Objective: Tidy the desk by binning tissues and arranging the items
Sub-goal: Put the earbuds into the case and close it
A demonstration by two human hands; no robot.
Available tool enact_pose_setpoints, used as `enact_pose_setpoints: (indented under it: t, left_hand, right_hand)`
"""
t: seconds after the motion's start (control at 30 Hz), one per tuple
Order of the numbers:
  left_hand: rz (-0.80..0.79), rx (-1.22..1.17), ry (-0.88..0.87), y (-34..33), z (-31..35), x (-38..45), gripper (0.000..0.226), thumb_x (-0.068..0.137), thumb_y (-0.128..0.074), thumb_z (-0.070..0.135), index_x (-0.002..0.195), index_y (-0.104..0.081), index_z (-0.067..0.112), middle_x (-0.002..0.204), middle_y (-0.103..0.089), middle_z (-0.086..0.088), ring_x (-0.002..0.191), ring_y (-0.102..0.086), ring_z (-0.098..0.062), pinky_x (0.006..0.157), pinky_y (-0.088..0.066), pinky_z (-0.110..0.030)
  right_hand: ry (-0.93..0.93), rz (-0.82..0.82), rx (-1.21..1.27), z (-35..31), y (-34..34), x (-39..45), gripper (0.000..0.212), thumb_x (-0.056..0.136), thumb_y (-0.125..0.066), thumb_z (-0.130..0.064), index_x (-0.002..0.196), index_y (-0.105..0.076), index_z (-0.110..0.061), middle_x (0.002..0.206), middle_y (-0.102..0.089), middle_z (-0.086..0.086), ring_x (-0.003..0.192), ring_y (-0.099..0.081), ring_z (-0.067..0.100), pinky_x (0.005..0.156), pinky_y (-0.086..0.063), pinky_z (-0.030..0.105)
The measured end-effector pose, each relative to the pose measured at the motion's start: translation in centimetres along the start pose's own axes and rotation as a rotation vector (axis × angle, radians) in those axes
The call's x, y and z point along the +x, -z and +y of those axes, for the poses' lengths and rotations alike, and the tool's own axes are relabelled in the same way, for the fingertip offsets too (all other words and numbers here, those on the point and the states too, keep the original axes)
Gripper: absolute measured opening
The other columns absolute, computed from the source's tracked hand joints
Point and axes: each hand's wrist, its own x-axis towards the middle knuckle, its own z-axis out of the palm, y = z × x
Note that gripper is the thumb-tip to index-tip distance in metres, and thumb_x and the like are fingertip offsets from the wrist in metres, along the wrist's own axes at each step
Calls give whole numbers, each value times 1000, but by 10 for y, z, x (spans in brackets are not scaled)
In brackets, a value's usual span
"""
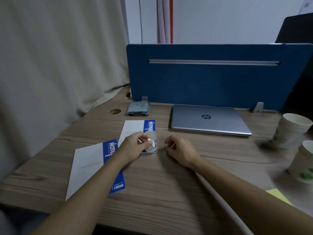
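white earbud (149, 139) in left hand (133, 143), maybe over case (151, 146)

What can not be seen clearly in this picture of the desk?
Head view only:
- Earbud case: its left part is covered by the left hand.
- Right hand: curled fingers hide most of a thin white thing in it; what it is cannot be told.
- Paper cups: motion blurred, the nearer one cut by the right edge.
- Yellow note: partly behind the right forearm.
- Booklets: small print too small.
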Motion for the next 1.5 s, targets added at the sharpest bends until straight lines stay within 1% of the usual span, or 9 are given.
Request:
enact_pose_setpoints:
  t: [0.13,0.37,0.53,0.67,0.9,1.03,1.17,1.4,1.5]
  left_hand:
    - [18,4,-13,0,-4,-2,9,85,-75,34,90,-68,32,93,-65,8,78,-60,-7,65,-41,-13]
    - [6,34,3,7,-11,-5,20,83,-76,39,97,-60,39,98,-61,12,79,-62,-6,66,-44,-18]
    - [15,16,28,13,-17,-5,24,84,-75,41,100,-57,38,103,-61,13,86,-63,-8,66,-47,-20]
    - [13,-28,37,20,-16,4,26,89,-70,36,111,-58,33,104,-62,11,85,-63,-9,67,-45,-21]
    - [-53,-62,38,19,-10,14,19,98,-53,44,112,-62,36,112,-65,4,94,-67,-15,84,-55,-35]
    - [-64,-53,10,19,-6,11,20,99,-51,43,109,-64,31,112,-65,6,99,-65,-13,86,-55,-36]
    - [-80,-25,19,21,-5,3,16,96,-54,46,107,-63,38,114,-64,9,104,-61,-9,84,-51,-33]
    - [-90,9,16,18,-4,-15,17,91,-65,44,107,-62,41,111,-65,17,99,-63,-1,80,-49,-27]
    - [-116,31,13,16,-3,-16,26,89,-69,37,113,-60,37,117,-63,15,98,-65,-5,84,-51,-28]
  right_hand:
    - [0,15,6,0,-2,0,21,89,-61,-19,110,-63,-19,102,-66,0,88,-60,14,76,-45,24]
    - [7,13,8,-3,-5,2,21,90,-62,-19,111,-63,-19,103,-66,0,89,-60,15,76,-45,23]
    - [8,17,-9,-8,-5,9,24,89,-62,-22,113,-63,-19,104,-68,0,92,-62,16,77,-45,23]
    - [3,12,-17,-14,-2,22,31,92,-58,-23,123,-61,-18,114,-68,1,96,-62,13,80,-46,23]
    - [16,29,15,-28,-2,36,29,94,-54,-19,121,-64,-17,116,-70,3,100,-64,17,85,-52,32]
    - [26,35,38,-29,-2,34,21,96,-53,-20,112,-65,-17,112,-69,1,93,-62,12,79,-52,28]
    - [43,38,37,-30,0,25,15,93,-56,-16,103,-67,-16,106,-71,2,90,-63,14,79,-53,32]
    - [63,36,7,-30,0,7,15,92,-58,-16,103,-68,-18,107,-69,0,87,-59,9,69,-42,17]
    - [62,12,14,-28,2,1,17,94,-58,-16,107,-67,-19,110,-67,0,91,-59,8,75,-47,19]
